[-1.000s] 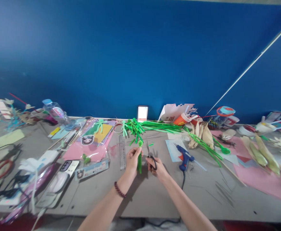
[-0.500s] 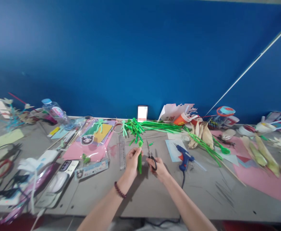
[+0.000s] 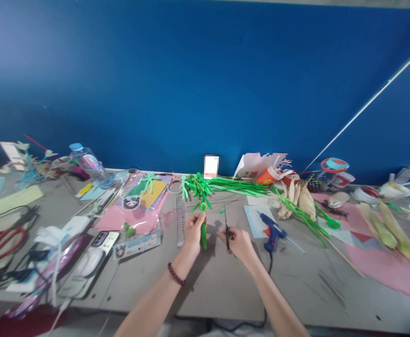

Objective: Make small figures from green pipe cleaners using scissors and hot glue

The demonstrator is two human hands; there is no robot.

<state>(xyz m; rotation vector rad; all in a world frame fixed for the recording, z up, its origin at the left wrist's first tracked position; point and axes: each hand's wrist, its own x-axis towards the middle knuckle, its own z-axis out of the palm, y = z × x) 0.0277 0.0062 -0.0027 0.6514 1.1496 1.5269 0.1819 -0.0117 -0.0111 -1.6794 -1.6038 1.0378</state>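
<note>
My left hand (image 3: 193, 230) is closed round a bundle of green pipe cleaners (image 3: 204, 234), held upright with a small green coiled top above the fingers. A dark bead bracelet circles that wrist. In my right hand (image 3: 239, 241) are black-handled scissors (image 3: 227, 231), blades pointing away from me and apart from the green stems. Beyond the hands lies a heap of short green pipe-cleaner pieces (image 3: 197, 186), with long green pipe cleaners (image 3: 243, 186) stretching right from it. A few tiny green offcuts (image 3: 222, 211) lie on the table near the blades.
A blue glue gun (image 3: 273, 234) with its cord lies to the right, beside dried husks (image 3: 305, 203). Leftward are a clear ruler (image 3: 180, 224), a bagged stack of coloured paper (image 3: 134, 210), a phone (image 3: 89, 264) and red-handled scissors (image 3: 6, 243). A blue wall (image 3: 205, 84) rises behind.
My right hand has moved slightly right, away from the green bundle, and the scissors have turned to show edge-on. My left hand still holds the bundle. The whole view has shifted slightly.
</note>
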